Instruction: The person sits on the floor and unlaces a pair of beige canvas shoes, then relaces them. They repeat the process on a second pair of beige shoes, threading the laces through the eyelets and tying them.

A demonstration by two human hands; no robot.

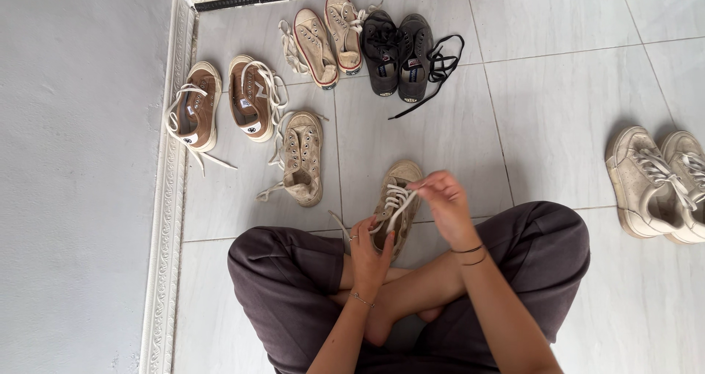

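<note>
I sit cross-legged on a tiled floor with a worn beige sneaker in front of my shins. My left hand grips the near side of that sneaker and steadies it. My right hand is above the shoe's right side, with its fingers pinched on the white shoelace. The lace runs from my right fingers down across the eyelets, and one loose end trails off to the left on the floor.
The matching beige sneaker lies to the left. Beyond it are a brown pair, a cream pair and a black pair with loose laces. A white pair sits at the right. A white wall runs along the left.
</note>
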